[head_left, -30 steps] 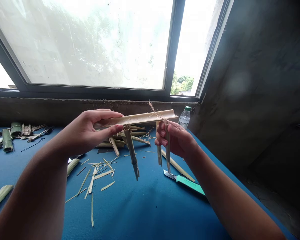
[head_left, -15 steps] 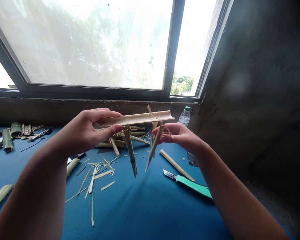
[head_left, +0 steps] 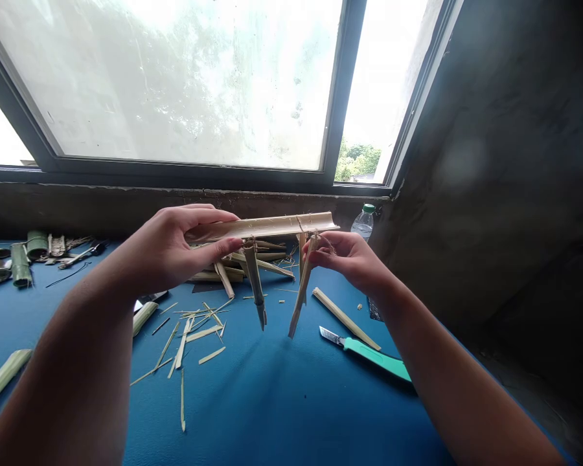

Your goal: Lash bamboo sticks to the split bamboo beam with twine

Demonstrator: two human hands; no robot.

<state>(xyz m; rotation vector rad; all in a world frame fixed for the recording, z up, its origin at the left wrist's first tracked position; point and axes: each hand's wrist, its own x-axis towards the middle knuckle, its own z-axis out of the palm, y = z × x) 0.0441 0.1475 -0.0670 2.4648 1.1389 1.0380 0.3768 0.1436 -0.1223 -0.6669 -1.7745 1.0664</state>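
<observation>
A half-split bamboo piece (head_left: 282, 226) is held up above the table, its hollow side showing. My left hand (head_left: 189, 246) is closed around its left end, thumb below and fingers over the top. Narrow bamboo strips hang from it as legs: one leg (head_left: 255, 285) near the middle, tied at its top, and another leg (head_left: 301, 291) slanting at the right. Thin twine (head_left: 300, 224) passes over the right end of the split piece. My right hand (head_left: 340, 255) pinches the twine beside the top of the right leg; its fingertips are partly hidden.
On the blue table (head_left: 272, 401), a green utility knife (head_left: 376, 358) lies blade out, below a loose bamboo strip (head_left: 344, 317). Bamboo slivers (head_left: 189, 336) are scattered at left centre. Cut bamboo tubes (head_left: 22, 262) stand far left. A water bottle (head_left: 363, 223) is near the window.
The loose twine end that stuck up above the split bamboo is now drawn down to my right hand. The right leg hangs a little more upright. My left hand keeps its hold.
</observation>
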